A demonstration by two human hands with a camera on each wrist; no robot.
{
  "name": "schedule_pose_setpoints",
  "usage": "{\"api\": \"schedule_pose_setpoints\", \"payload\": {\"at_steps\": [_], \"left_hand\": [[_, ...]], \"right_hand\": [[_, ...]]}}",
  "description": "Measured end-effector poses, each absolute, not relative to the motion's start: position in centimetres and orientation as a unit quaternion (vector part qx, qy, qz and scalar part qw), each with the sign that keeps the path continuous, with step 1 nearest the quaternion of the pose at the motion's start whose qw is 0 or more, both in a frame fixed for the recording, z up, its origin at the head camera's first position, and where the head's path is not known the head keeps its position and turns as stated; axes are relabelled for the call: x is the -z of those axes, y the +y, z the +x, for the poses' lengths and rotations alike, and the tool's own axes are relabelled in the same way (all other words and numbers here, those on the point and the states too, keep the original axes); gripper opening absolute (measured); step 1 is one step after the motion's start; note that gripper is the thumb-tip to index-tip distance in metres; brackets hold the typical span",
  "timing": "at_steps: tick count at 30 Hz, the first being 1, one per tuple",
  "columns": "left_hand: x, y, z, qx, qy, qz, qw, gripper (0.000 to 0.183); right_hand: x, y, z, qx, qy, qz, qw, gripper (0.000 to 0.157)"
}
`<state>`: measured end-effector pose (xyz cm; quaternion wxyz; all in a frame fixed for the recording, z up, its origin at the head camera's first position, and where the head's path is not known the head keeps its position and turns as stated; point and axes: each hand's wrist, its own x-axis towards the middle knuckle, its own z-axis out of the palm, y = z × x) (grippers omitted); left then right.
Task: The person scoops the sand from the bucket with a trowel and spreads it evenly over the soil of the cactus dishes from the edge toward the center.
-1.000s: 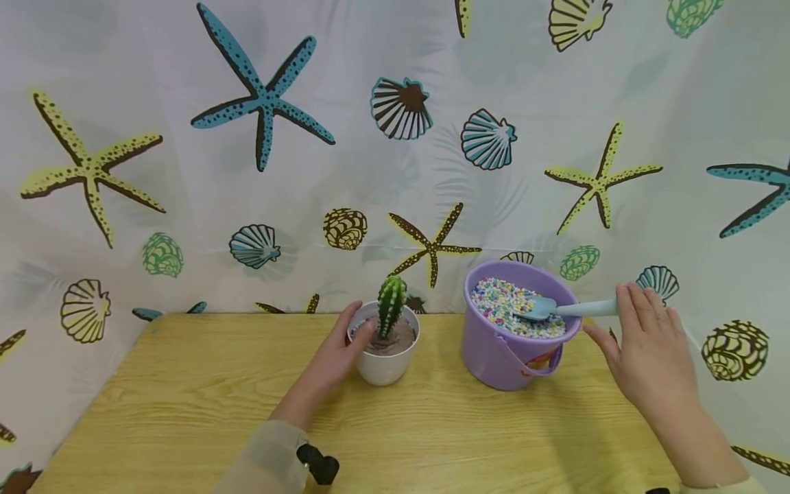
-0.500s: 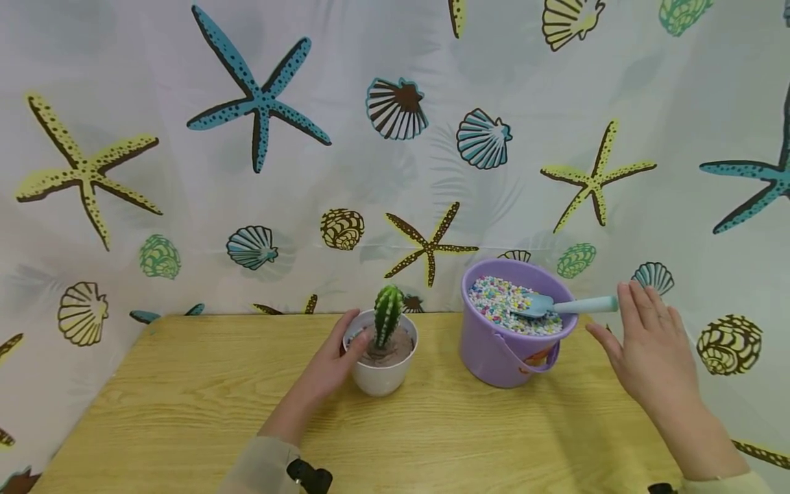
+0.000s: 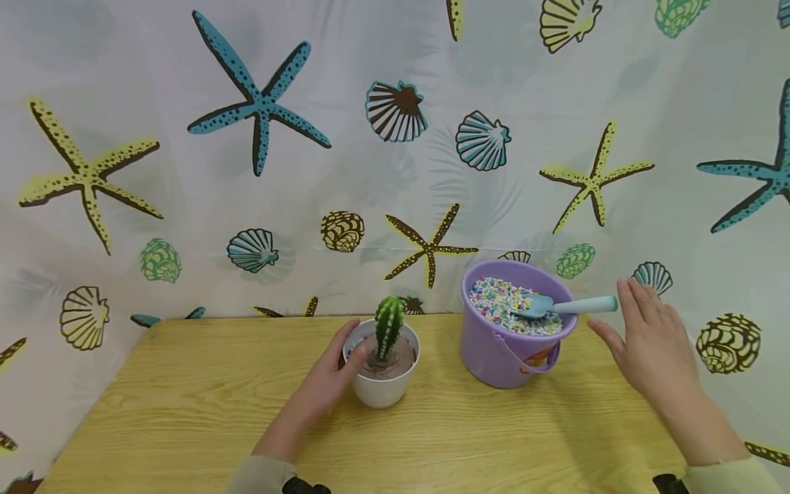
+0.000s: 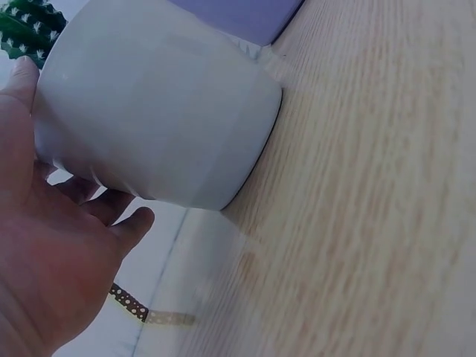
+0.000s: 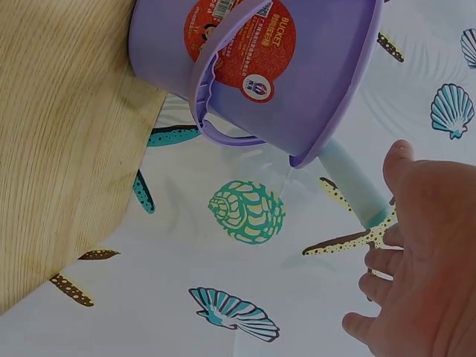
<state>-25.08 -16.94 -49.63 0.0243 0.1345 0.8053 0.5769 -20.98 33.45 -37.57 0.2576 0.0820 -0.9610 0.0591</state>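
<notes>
My left hand (image 3: 336,370) grips the left side of a white pot (image 3: 380,393), its thumb over the rim and its fingers outside. A small green cactus (image 3: 389,328) stands in brownish soil in the pot. In the left wrist view, the pot (image 4: 160,104) has its base at the wooden surface. To the right stands a purple bucket (image 3: 494,353) full of small multicoloured pellets (image 3: 494,298). A pale blue toy shovel (image 3: 583,305) lies on them, its handle jutting over the rim. My right hand (image 3: 657,350) is spread just beyond the handle's end, holding nothing.
The light wooden table (image 3: 204,391) carries the pot and bucket. Behind it hangs a white curtain (image 3: 345,171) printed with starfish and shells. The bucket's handle (image 5: 204,97) hangs down over a red label (image 5: 260,52).
My left hand has drawn the potted cactus a little toward me. My right hand, which overlapped the end of the shovel handle, now sits slightly off it. The bucket stays in place.
</notes>
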Motion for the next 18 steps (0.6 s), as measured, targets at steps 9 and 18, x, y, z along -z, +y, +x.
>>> {"api": "schedule_pose_setpoints", "payload": {"at_steps": [9,18], "left_hand": [[49.8,-17.0,-24.5,-0.582,0.801,0.139,0.020,0.067],[50.0,-16.9,-24.1,-0.587,0.797,0.134,0.031,0.069]], "right_hand": [[37.6,33.5,-21.6,-0.073,-0.954,0.105,0.272,0.076],[37.3,33.2,-22.1,-0.092,-0.965,0.076,0.232,0.071]]}}
